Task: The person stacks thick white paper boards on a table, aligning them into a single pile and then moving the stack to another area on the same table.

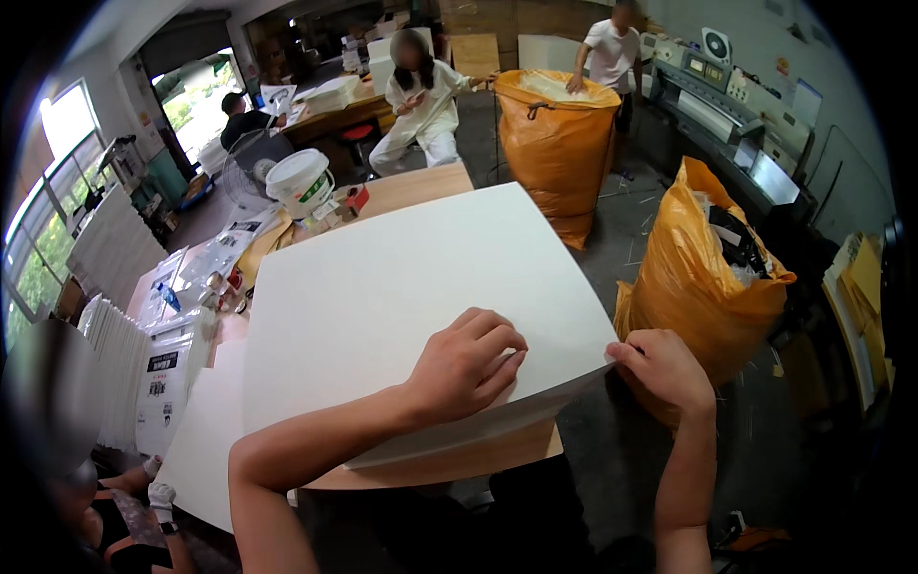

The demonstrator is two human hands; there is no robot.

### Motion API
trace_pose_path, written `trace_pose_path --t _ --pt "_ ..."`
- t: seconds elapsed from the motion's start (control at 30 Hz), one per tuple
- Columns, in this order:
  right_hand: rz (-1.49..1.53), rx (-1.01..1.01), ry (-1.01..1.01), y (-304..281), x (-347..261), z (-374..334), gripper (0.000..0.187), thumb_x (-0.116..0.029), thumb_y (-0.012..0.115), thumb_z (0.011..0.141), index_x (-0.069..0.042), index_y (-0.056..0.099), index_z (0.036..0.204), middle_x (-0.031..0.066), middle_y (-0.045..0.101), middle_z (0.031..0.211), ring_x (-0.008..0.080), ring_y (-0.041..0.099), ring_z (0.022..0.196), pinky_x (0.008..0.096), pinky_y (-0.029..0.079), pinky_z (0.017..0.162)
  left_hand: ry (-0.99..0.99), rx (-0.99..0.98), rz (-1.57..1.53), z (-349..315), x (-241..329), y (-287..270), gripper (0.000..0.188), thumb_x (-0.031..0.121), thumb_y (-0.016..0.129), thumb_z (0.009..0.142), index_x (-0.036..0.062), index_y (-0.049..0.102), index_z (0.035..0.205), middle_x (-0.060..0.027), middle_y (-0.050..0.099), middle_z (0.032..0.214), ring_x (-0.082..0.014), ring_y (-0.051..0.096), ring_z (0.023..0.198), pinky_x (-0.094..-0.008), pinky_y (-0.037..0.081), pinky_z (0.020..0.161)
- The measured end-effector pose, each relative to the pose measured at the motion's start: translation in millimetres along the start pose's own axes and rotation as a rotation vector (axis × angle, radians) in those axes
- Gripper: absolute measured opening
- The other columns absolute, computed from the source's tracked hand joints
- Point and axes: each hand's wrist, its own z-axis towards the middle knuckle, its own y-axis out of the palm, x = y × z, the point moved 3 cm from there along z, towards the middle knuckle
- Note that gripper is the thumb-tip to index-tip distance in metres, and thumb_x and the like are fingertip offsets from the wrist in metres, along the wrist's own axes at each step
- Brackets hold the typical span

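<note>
A thick stack of large white sheets (411, 258) lies in front of me on a wooden table (449, 471). My left hand (470, 364) rests on the top sheet near the front right, its fingers curled in toward the thumb. Whatever those fingers may hold is hidden from view. At the stack's right front corner, my right hand (667, 371) pinches the sheet edge between thumb and bent fingers. How many sheets are in that pinch cannot be made out.
Orange bags (712, 287) (555, 143) stand to the right and beyond the table. A white bucket (298, 182) sits by the stack's far left corner. Piled printed packs (163, 383) lie left. A person in gloves (158, 517) works at lower left; others are farther back.
</note>
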Motion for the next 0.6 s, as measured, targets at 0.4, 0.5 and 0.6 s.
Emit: trace_pose_path --t 0.4,0.5,0.6 --pt "0.3 0.322 -0.066 11 -3 -6 0.04 -0.023 0.065 0.1 0.0 0.05 0.072 0.0098 0.052 0.06 0.017 0.047 0.057 0.0364 0.039 0.055 0.003 0.043 -0.004 0 -5 6 0.008 0.013 0.07 0.09 0.0099 0.066 0.096 -0.0077 0.065 0.102 -0.0306 0.061 0.103 -0.0405 0.054 0.085" --pt "0.334 0.214 0.035 15 -2 -12 0.038 -0.019 0.06 0.103 0.002 0.047 0.074 0.0064 0.044 0.066 0.0139 0.043 0.065 0.0364 0.038 0.061 0.067 0.103 -0.011 -2 -1 4 0.007 0.012 0.07 0.091 0.0077 0.066 0.094 -0.0083 0.064 0.1 -0.0303 0.061 0.1 -0.0406 0.054 0.081" --pt "0.264 0.222 -0.037 28 8 -5 0.039 -0.02 0.062 0.102 0.002 0.047 0.074 0.0083 0.046 0.064 0.0139 0.043 0.064 0.0356 0.039 0.06 0.079 0.133 0.005 -5 -2 -1 0.006 0.012 0.069 0.091 0.0067 0.066 0.093 -0.0086 0.064 0.097 -0.0301 0.061 0.098 -0.0404 0.054 0.08"
